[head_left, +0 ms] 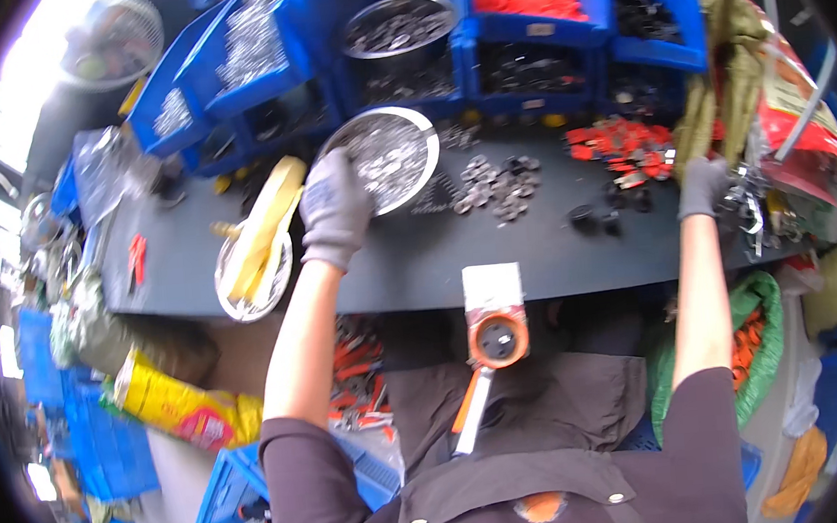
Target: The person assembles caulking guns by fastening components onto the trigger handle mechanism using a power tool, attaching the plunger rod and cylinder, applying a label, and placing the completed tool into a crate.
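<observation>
My left hand (336, 209), in a grey glove, is closed on the left rim of a round pale bowl (428, 167). Small shiny metal pieces (392, 155) fill the bowl. At the table's right side my right hand (705, 187), gloved too, is beside a heap of shiny metal clips (750, 198); its fingers are bunched and mostly hidden. Between my arms, at the front edge, stands a fixture (492, 285) with a round orange part (498, 340) that has a black centre. An orange-and-white handle (474, 412) slants down from it.
Blue bins (258, 92) of small parts line the back. On the dark table (410, 272) lie round metal pieces (498, 186), red-orange pieces (623, 147), black caps (584, 219) and red-handled pliers (136, 261). A white basket (228, 298) holds a yellowish bundle (269, 229). Right, a green sack (770, 332).
</observation>
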Demonstrator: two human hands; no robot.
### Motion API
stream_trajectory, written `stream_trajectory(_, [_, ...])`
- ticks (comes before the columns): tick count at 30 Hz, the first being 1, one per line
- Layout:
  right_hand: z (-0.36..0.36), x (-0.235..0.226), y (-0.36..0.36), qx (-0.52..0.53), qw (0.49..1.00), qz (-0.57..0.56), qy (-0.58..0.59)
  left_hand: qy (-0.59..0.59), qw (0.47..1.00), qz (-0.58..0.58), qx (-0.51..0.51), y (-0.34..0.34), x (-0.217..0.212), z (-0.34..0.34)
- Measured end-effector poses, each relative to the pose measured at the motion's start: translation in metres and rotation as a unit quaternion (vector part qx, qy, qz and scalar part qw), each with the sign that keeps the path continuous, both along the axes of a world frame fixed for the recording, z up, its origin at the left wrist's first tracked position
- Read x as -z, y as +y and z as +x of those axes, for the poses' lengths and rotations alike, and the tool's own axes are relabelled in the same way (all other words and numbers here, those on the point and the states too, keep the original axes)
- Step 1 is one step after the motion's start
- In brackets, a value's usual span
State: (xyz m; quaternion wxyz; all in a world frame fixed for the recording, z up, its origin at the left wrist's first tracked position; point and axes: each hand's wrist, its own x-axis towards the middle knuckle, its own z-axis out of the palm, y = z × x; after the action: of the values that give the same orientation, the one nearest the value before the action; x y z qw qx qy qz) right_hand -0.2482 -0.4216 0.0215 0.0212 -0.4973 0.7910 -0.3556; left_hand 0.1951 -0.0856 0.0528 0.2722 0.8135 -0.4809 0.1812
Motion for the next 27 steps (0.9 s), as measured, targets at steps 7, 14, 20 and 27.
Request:
stream_trajectory(7, [-0.081, 0.085, -0.033, -0.232, 0.941, -0.123, -0.213, 0.166, 0.972, -0.087, 0.140, 0.016, -0.039, -0.049])
stream_trajectory(14, [0.026, 0.007, 0.135, -0.417, 0.846, -0.117, -0.312, 0.410, 0.804, 0.217, 0.373, 0.072, -0.100, -0.159])
stream_trajectory(20, [0.085, -0.014, 0.246, -0.651, 0.699, 0.111, -0.274, 0.377, 0.805, 0.284, 0.359, 0.068, -0.088, -0.157])
stream_trajectory(27, [0.091, 0.026, 0.230, -0.546, 0.834, 0.053, -0.058, 0.510, 0.698, 0.305, 0.400, 0.053, -0.085, -0.150])
